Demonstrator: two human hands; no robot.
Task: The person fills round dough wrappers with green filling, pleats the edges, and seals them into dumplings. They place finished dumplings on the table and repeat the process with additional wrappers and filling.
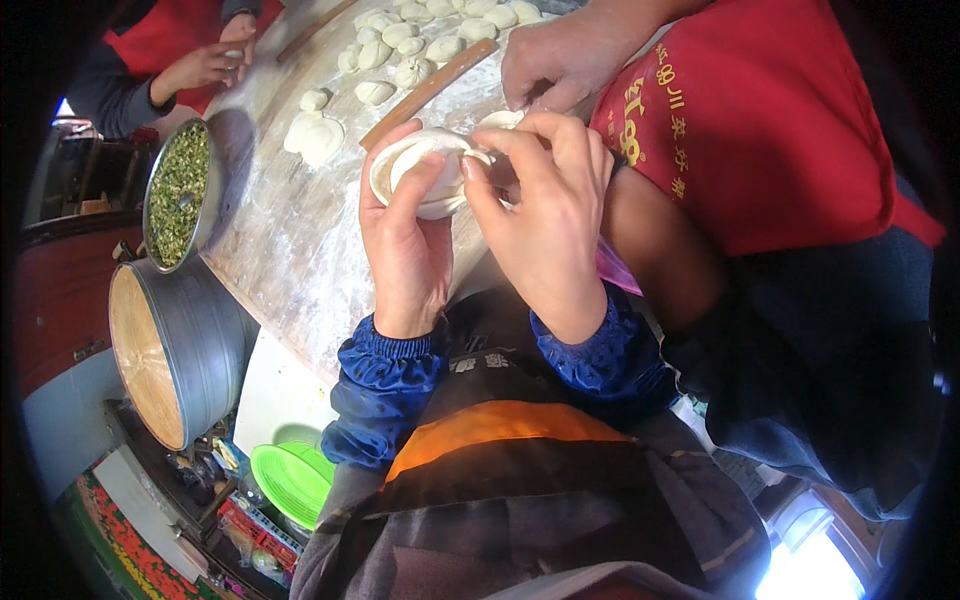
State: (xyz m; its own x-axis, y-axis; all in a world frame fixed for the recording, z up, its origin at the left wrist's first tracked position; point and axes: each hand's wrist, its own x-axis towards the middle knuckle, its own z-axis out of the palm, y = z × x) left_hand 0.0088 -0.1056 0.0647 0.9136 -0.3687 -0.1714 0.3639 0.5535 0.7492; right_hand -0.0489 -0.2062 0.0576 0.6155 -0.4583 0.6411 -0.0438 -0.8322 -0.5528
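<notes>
My left hand [409,225] cups a round dough wrapper [442,176], its thumb pressed inside the hollow. The wrapper's right edge is gathered in small folds, pinched between the thumb and index finger of my right hand [544,202]. Whether filling lies inside cannot be told, as the thumb and dough cover it. Just beyond my left hand a wooden rolling pin [431,91] lies slanting on the floured board [300,247]. Two joined pieces of dough [315,139] rest on the board at the left, and many dough lumps [400,34] lie at the far side.
A metal bowl of chopped green filling [180,196] stands at the board's left edge, above a large round steamer [184,352]. A green plastic basket [294,480] is below. A co-worker's hand [551,64] is close on the right; another co-worker's hands [214,64] are at far left.
</notes>
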